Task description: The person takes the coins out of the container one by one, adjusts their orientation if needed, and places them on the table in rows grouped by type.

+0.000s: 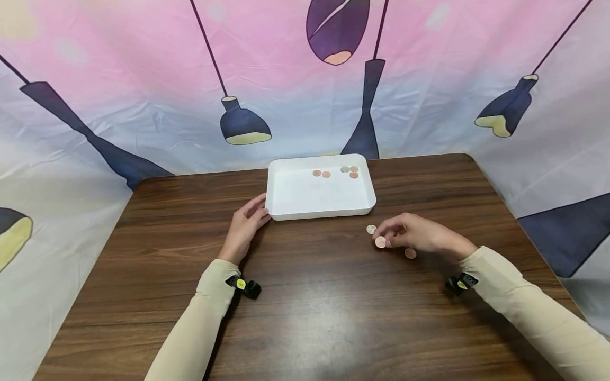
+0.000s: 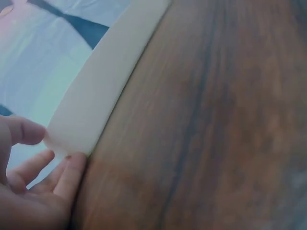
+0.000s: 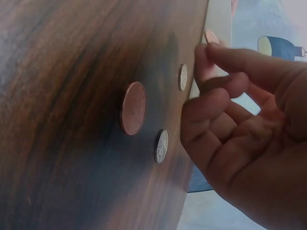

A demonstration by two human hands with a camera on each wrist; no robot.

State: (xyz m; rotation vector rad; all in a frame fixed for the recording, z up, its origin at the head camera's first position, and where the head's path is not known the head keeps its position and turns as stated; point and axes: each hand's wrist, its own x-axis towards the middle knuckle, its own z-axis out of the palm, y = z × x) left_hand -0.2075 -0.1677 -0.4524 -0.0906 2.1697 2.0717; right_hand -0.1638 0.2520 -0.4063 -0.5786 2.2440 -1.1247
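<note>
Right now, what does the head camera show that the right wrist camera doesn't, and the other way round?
Only the head view shows the left hand touching the white tray and the five coins inside it. Only the right wrist view shows a second silver coin beside the hand. Both show the right hand pinching a copper coin at the wooden table.

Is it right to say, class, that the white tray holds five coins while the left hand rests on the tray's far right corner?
Not quite. The white tray does hold five coins, but the left hand touches its near left corner, not the far right one. The head view shows this, and the left wrist view shows the fingers against that corner.
</note>
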